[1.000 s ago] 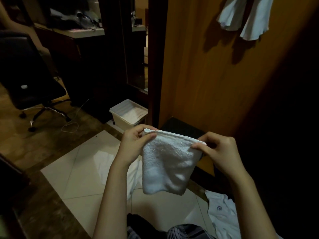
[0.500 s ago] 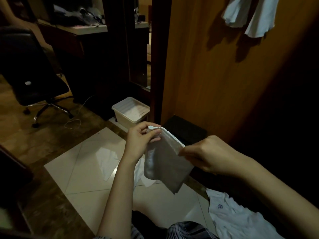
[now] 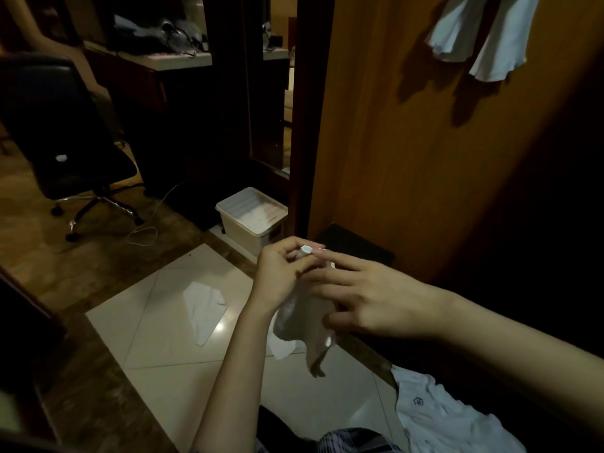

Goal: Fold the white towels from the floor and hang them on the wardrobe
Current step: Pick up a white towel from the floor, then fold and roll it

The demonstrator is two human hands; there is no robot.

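A white towel (image 3: 302,317) is held in the air between the two hands, above the tiled floor (image 3: 163,338) and just in front of the wooden wardrobe (image 3: 408,158). Its top corner is pinched by the curled fingers of the left hand (image 3: 281,273), and the cloth hangs down from there in a narrow, folded bunch. The right hand (image 3: 362,302) is laid against the towel's right side with its fingers stretched out nearly straight; whether its thumb is gripping the cloth cannot be told.

Two more white towels are seen on the floor: one (image 3: 204,308) lies spread flat on the tiles left of the hands, and a second (image 3: 282,346) shows only as a corner beneath the held towel. Two white cloths (image 3: 480,37) are seen hanging high on the wardrobe side by side. One white garment (image 3: 441,416) with a small printed mark lies crumpled on the floor below the right forearm.
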